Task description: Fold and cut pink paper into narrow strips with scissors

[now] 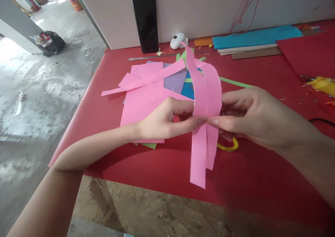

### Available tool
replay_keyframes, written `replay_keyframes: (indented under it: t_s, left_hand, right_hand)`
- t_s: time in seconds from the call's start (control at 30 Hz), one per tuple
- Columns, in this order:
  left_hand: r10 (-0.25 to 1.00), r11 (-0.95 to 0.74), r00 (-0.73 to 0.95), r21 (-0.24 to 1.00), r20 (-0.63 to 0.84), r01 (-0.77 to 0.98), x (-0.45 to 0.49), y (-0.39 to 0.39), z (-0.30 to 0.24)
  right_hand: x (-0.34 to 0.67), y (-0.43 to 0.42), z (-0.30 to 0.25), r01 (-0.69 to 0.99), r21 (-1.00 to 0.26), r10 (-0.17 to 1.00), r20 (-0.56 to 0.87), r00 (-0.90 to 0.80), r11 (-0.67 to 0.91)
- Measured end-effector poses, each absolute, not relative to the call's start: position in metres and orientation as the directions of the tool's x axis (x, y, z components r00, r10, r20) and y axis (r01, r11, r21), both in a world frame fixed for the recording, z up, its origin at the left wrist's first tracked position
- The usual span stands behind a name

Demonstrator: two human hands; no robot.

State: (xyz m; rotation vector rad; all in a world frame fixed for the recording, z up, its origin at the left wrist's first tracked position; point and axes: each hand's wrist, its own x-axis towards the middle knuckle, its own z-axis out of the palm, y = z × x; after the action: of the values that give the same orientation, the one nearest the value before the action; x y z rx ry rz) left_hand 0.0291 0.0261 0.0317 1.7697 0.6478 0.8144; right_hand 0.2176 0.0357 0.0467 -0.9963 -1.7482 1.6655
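Note:
Both hands pinch long pink paper strips (200, 149) between thumb and fingers, above the red tabletop. My left hand (172, 120) grips them from the left, closed, with its thumb in front. From the right, my right hand (240, 115) is closed on the same strips, the two thumb tips nearly meeting. The strips hang down below the hands and curl over above them. Behind my left hand lies a stack of pink paper sheets (146, 106), crossed by a loose pink strip (146, 80). A yellow curved handle (230, 146) shows beneath my right hand.
A black phone (144, 20) leans against the wall beside a small white object (178, 41). Purple paper (175, 77) and a green strip (235, 82) lie on the red table (104, 132). Blue paper (258, 37) is stacked at back right, near a yellow bundle (323, 84).

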Motion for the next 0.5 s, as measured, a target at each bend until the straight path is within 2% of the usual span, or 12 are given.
replay_keyframes:
  t_s: [0.17,0.4,0.5]
  left_hand:
    - [0.721,-0.389,0.654,0.915,0.227,0.111,0.026,0.0259,0.0339]
    - [0.649,-0.507,0.694,0.857,0.311,0.09,0.0257,0.0284,0.0332]
    - [0.649,-0.502,0.712,0.855,0.27,0.133,0.0253,0.0296,0.0318]
  right_hand:
    - [0.2199,0.0353,0.0459,0.23,-0.968,0.759,-0.225,-0.611,-0.102]
    - [0.219,0.0349,0.0429,0.226,-0.96,0.73,-0.274,-0.625,-0.167]
    - [0.2176,0.0345,0.0423,0.234,-0.952,0.733,-0.303,-0.609,-0.2]
